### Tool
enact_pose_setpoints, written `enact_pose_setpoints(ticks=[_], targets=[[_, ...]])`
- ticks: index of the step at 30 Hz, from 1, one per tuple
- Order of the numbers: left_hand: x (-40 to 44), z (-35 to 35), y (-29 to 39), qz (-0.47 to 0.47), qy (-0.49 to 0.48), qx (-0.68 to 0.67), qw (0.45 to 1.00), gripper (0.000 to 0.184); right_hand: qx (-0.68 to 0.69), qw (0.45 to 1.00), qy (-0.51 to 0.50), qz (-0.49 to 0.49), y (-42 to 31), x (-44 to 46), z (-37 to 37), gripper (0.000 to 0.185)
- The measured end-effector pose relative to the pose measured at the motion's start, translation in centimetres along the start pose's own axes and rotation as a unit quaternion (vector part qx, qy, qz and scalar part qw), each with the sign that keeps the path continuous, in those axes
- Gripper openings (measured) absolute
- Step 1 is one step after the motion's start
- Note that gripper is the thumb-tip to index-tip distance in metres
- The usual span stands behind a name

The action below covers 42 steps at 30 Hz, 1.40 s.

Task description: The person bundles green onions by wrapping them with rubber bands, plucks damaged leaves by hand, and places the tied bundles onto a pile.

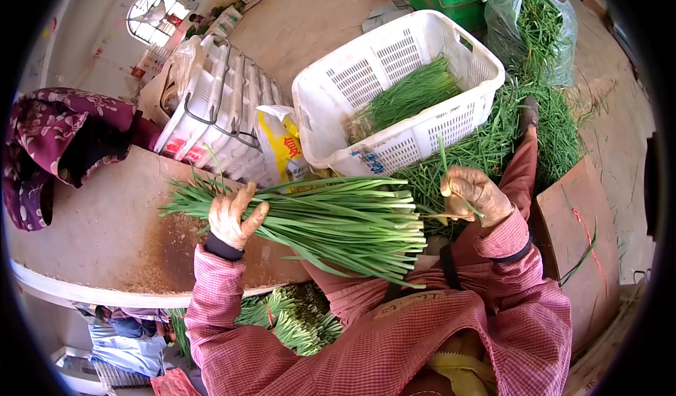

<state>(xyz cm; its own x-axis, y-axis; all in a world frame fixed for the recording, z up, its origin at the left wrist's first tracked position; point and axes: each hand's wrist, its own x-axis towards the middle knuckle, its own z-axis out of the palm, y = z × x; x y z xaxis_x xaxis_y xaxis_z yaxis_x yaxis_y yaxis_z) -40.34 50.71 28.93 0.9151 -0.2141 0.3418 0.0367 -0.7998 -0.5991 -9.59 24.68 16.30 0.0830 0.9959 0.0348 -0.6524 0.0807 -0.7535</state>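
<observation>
Over the bench [105,213], left hand [229,220] clamps stalks [345,213]; right hand [484,193] pinches a blade [442,155]. Slackened left grip could scatter stalks.

Beyond the bundle [338,216] stands a basket [436,127] holding stalks [415,94], a bag [279,141] to its left.

head-worn view | faces forward, down | close: left hand [231,216], right hand [479,195], worktop [105,213] | far: arched window [156,17]
</observation>
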Motion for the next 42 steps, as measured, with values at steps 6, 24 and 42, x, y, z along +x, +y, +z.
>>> enact_pose_setpoints(ticks=[6, 24, 42], targets=[[1.3, 0.2, 0.7, 0.053, 0.010, 0.019, 0.998, 0.061, -0.700, 0.709, 0.088, 0.019, -0.8, 0.5, -1.7, 0.101], [-11.2, 1.6, 11.1, -0.370, -0.404, -0.705, 0.450, 0.049, 0.286, 0.945, -0.055, 0.147, 7.7, 3.8, -2.4, 0.033], [-15.3, 4.7, 24.3, -0.473, -0.226, -0.646, 0.554, 0.042, 0.288, 0.952, 0.002, -0.108, 4.7, 4.6, -4.2, 0.027]])
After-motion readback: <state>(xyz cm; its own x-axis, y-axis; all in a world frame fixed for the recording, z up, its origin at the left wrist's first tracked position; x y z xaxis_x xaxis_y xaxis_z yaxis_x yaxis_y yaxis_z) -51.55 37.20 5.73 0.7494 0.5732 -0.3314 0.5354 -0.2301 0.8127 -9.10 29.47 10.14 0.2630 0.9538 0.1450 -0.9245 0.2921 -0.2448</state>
